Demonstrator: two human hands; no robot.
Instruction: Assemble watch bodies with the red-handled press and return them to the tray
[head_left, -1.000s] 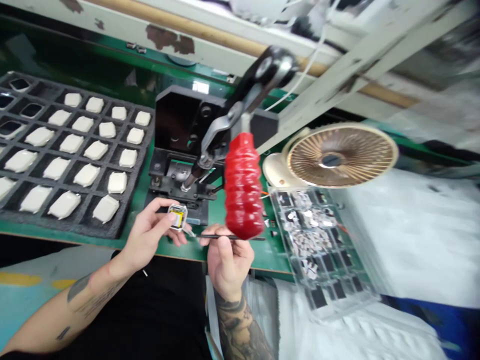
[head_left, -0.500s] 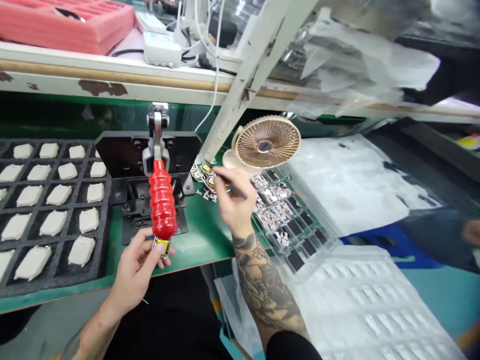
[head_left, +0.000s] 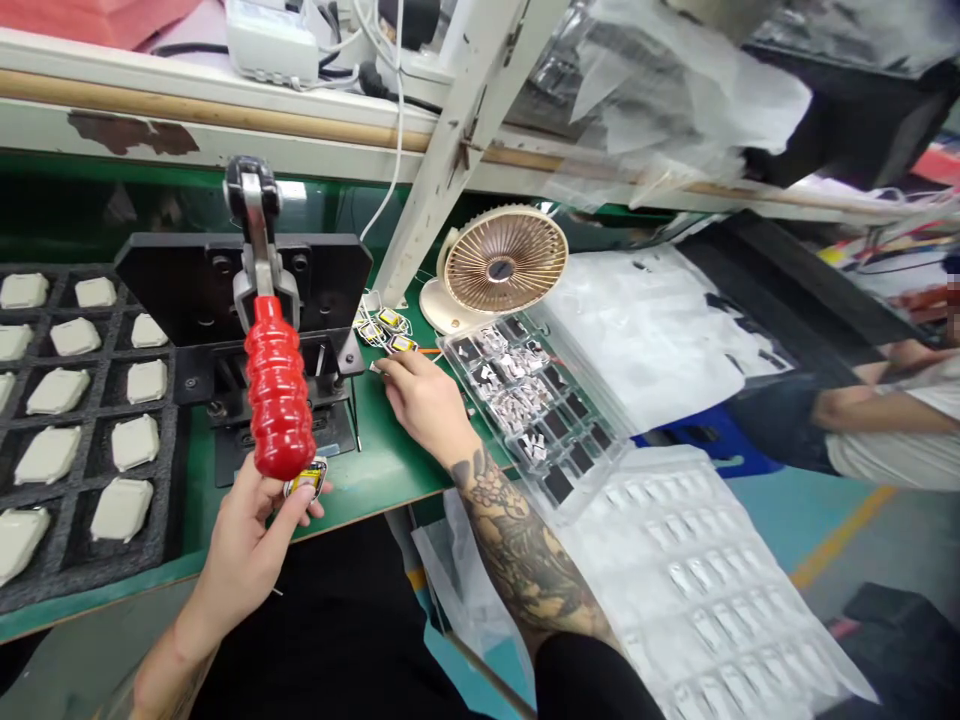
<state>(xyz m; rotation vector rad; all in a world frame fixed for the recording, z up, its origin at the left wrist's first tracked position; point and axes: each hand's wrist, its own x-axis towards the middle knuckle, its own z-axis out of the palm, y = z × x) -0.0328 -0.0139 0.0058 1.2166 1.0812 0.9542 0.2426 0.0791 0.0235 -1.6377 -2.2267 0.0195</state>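
Yellow-centred casing (head_left: 307,482) low left of centre, near bench front edge; left hand (head_left: 251,545) has thumb and fingers closed on it, just by the red lever grip (head_left: 279,400). Foam tray (head_left: 174,450) bounds the left. Open green bench (head_left: 375,445) between the hands. Right hand (head_left: 424,400) mid-frame, fingers bent; any hold, can't tell. Beyond its fingertips, wired yellow units (head_left: 390,318); compartment box (head_left: 568,385) alongside, fan (head_left: 506,262) farther back.

Bench (head_left: 390,455) — foam tray (head_left: 171,470), press (head_left: 330,270), fan (head_left: 531,262)
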